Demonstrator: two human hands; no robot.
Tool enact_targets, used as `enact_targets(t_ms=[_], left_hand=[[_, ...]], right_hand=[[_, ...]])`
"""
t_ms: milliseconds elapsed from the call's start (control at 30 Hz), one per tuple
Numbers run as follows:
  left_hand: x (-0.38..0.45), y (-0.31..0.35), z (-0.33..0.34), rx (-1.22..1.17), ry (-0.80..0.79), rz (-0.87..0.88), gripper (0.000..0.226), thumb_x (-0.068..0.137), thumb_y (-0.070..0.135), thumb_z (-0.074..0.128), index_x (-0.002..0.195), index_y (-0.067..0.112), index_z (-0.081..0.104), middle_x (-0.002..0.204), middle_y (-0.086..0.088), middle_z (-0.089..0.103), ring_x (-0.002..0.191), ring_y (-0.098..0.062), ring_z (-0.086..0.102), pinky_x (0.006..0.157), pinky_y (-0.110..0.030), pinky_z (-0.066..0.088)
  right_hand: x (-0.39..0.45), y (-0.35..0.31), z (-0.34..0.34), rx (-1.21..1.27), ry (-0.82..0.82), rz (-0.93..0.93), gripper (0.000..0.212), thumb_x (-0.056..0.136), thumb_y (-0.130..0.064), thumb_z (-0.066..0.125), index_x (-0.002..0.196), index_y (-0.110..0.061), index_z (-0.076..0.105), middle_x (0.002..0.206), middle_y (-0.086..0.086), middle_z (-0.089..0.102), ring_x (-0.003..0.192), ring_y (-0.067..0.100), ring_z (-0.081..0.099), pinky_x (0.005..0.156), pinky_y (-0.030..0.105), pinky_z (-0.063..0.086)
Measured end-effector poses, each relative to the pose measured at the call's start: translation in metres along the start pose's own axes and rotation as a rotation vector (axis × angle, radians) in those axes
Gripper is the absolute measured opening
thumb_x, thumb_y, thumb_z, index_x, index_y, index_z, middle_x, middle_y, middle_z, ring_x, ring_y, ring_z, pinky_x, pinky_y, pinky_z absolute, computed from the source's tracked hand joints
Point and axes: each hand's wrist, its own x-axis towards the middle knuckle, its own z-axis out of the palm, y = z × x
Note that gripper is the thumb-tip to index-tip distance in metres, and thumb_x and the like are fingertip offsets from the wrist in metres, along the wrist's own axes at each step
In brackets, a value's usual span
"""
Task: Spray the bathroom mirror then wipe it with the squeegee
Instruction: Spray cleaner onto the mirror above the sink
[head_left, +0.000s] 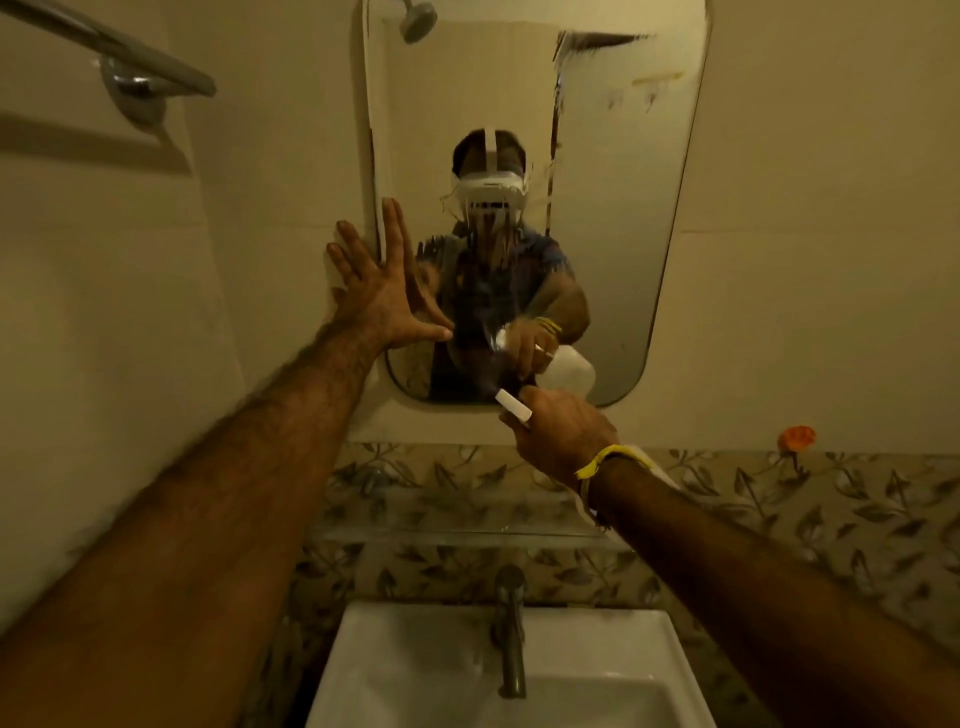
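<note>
Head view | your right hand (563, 434) wraps the white plastic spray bottle (514, 409), aimed low at the rounded wall mirror (613, 218) | left hand (382, 291) splayed empty on its edge: overspray, smears | squeegee unseen | white sink (363, 670) below catches drips, probably.

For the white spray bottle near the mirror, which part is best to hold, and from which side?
Grip the spray bottle at its neck under the nozzle, from behind, as the right hand does: nozzle faces the mirror, so fingers reach the trigger.
</note>
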Motion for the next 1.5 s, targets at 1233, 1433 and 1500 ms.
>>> enact_targets(t_ms=[1233,1433,1500], left_hand=[[0.021,0.032,0.020,-0.080,0.188,-0.194,0.159,0.054,0.064,0.090,0.144,0.046,-0.041,0.160,-0.030,-0.027,0.149,-0.056,-0.012,0.116,-0.069,0.020],[0.019,0.016,0.038,-0.041,0.277,-0.160,0.156,0.050,0.081,0.080,0.146,0.046,-0.038,0.162,-0.026,-0.028,0.150,-0.054,-0.016,0.113,-0.076,0.014],[0.020,0.010,0.043,-0.040,0.291,-0.146,0.153,0.050,0.085,0.076,0.146,0.046,-0.037,0.162,-0.026,-0.028,0.150,-0.053,-0.017,0.113,-0.076,0.013]], right_hand=[[0.033,0.073,-0.157,0.262,0.668,0.227,0.023,0.094,-0.046,0.055,0.093,-0.023,0.056,0.082,0.003,0.063,0.065,0.029,0.067,0.059,0.036,0.059],[0.015,0.079,-0.109,0.295,0.544,0.234,0.023,0.095,-0.040,0.058,0.101,-0.019,0.061,0.084,0.005,0.066,0.065,0.028,0.067,0.060,0.043,0.062],[0.011,0.077,-0.095,0.293,0.525,0.249,0.026,0.095,-0.042,0.057,0.104,-0.019,0.062,0.084,0.004,0.066,0.066,0.027,0.067,0.061,0.042,0.062]])
